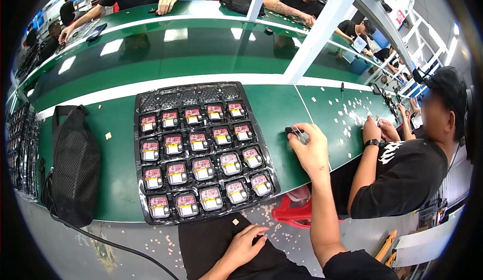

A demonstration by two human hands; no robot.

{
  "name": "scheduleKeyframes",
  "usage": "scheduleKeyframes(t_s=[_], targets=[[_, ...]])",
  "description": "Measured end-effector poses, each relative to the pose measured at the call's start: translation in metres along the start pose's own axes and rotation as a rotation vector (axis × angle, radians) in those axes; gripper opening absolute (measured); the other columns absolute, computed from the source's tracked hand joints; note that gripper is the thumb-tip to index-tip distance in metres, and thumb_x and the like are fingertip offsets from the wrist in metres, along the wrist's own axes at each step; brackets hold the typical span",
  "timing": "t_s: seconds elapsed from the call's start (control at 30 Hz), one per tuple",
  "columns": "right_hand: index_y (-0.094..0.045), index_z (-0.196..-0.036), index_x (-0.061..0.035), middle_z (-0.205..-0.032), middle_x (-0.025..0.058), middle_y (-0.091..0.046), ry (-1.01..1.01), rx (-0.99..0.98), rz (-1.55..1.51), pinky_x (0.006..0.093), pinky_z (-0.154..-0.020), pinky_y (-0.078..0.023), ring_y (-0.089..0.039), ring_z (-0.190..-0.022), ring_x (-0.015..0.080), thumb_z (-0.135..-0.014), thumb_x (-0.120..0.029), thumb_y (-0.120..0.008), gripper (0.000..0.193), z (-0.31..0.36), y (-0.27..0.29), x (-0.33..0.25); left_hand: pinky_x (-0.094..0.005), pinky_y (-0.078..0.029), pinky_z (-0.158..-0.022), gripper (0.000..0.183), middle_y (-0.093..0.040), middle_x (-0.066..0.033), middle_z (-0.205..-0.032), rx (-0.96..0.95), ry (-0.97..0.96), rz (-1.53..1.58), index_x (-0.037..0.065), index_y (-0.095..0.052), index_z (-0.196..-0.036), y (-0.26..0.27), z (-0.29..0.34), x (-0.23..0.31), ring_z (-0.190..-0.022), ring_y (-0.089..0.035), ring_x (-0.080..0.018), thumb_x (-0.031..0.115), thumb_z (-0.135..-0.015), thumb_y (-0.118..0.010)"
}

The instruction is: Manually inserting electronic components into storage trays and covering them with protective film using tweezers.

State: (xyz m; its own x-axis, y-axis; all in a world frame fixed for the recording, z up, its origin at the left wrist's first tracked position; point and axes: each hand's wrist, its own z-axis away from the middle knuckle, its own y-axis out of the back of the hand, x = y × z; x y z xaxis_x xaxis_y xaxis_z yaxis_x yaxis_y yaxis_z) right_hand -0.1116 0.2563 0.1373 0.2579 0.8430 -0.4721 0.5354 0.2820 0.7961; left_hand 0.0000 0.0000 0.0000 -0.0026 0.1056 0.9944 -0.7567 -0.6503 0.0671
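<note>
My right hand (pixel 310 151) is raised over the green table, just right of the tray. Its thumb and fingers pinch a thin, shiny tool that looks like tweezers (pixel 301 135). A small black piece (pixel 289 129) shows at the fingertips; whether it belongs to the tool I cannot tell. My left hand (pixel 245 246) lies on my dark-clothed thigh, holding nothing, with its fingers loosely stretched out. In front of me a black plastic tray (pixel 166 162) holds several rows of small black-cased devices (pixel 203 169), each showing a red circuit board and a silvery block. The tray's far row of pockets carries no devices.
A black mesh bag (pixel 75 164) lies left of the tray, and a black cable (pixel 126 248) runs below it. At right, a co-worker (pixel 402 174) sits among scattered small pale squares (pixel 347 124). A white post (pixel 322 33) rises behind the tray. A red stool (pixel 293 212) stands underneath.
</note>
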Motion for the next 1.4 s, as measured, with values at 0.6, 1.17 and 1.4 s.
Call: scheduleKeyframes(t_s=[0.6, 1.17, 1.4], targets=[[-0.080, -0.098, -0.0144, -0.112, 0.0168, -0.073, 0.782, -0.351, -0.701, 0.0188, -0.045, -0.042, -0.053, -0.053, 0.0068, -0.074, -0.010, -0.083, 0.024, 0.116, 0.020, -0.077, -0.0405, -0.044, -0.109, 0.075, -0.057, -0.0186, -0.134, 0.019, -0.143, 1.046, -0.009, -0.047, -0.139, 0.048, 0.031, 0.079, -0.126, -0.056, -0.0258, 0.054, -0.100, -0.058], [-0.067, -0.131, -0.0024, -0.098, 0.0079, -0.053, 0.670, -0.539, -0.463, 0.0278, -0.055, -0.052, -0.061, -0.063, 0.0151, -0.077, -0.006, -0.083, 0.057, 0.131, 0.024, -0.086, -0.0446, -0.058, -0.095, 0.070, -0.057, -0.0187, -0.119, 0.725, -0.236, 0.902, -0.002, -0.052, -0.126, 0.057, 0.040, 0.085, -0.107, -0.067, -0.0332, 0.033, -0.076, -0.088], [-0.077, -0.104, -0.0042, -0.086, 0.0044, -0.068, 0.819, -0.221, -0.381, 0.0254, -0.047, -0.045, -0.057, -0.056, 0.0130, -0.072, -0.001, -0.080, 0.033, 0.130, 0.007, -0.083, -0.0428, -0.053, -0.100, 0.068, -0.057, -0.0191, -0.123, 0.716, -0.254, 0.820, -0.005, -0.052, -0.127, 0.057, 0.045, 0.079, -0.113, -0.063, -0.0298, 0.025, -0.078, -0.089]])
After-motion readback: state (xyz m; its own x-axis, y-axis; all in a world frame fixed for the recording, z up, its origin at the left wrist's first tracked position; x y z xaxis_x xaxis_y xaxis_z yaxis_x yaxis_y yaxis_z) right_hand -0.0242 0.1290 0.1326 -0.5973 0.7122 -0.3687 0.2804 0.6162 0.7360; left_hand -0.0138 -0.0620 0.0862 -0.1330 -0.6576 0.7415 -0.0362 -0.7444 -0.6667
